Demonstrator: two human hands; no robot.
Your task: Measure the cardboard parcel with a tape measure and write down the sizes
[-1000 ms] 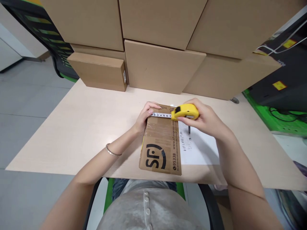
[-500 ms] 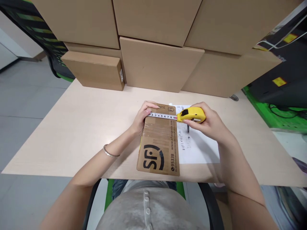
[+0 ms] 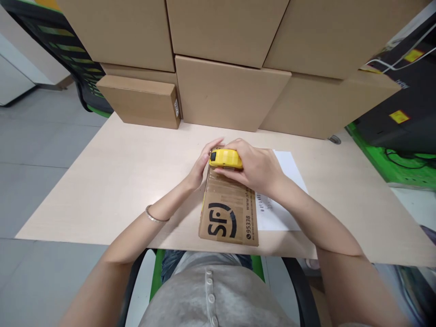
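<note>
A flat brown cardboard parcel [image 3: 229,211] printed with a black SF logo lies on the light wooden table [image 3: 119,181] in front of me. My right hand [image 3: 254,165] is closed around a yellow tape measure [image 3: 225,158], which rests on the parcel's far left corner. No tape shows outside its case. My left hand [image 3: 201,167] curls against the far left edge of the parcel, its fingertips beside the tape measure. A thin bracelet sits on my left wrist.
A white printed sheet of paper [image 3: 282,200] lies under the parcel's right side. Stacked cardboard boxes [image 3: 225,91] line the back of the table. A smaller box [image 3: 141,102] stands at the back left. Green and black equipment [image 3: 402,136] is at the right.
The tape was stretched across the parcel's far edge with the case at the right. Now the tape is back inside and my right hand has brought the case left to my left hand.
</note>
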